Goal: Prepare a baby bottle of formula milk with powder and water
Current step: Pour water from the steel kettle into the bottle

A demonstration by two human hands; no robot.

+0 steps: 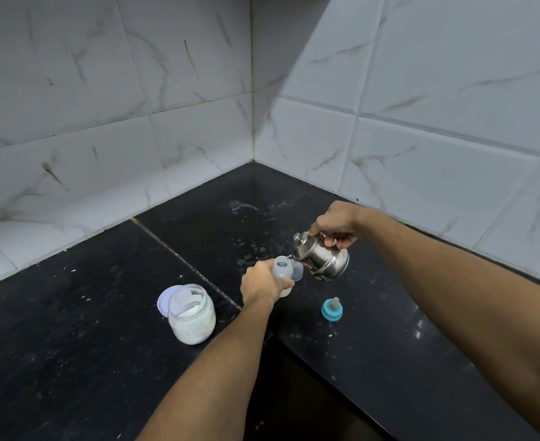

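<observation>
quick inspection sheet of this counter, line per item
surface: black stone counter, white specks and wet spots
job's things: baby bottle open, upright; steel kettle tilted, spout at its mouth; powder jar open, lilac lid at its left; blue-ringed teat standing apart
clutter: clear cap just behind the bottle
grippers: left hand grips the bottle; right hand grips the kettle's handle
cables: nothing seen
surroundings: white marbled wall tiles meeting in a corner
</observation>
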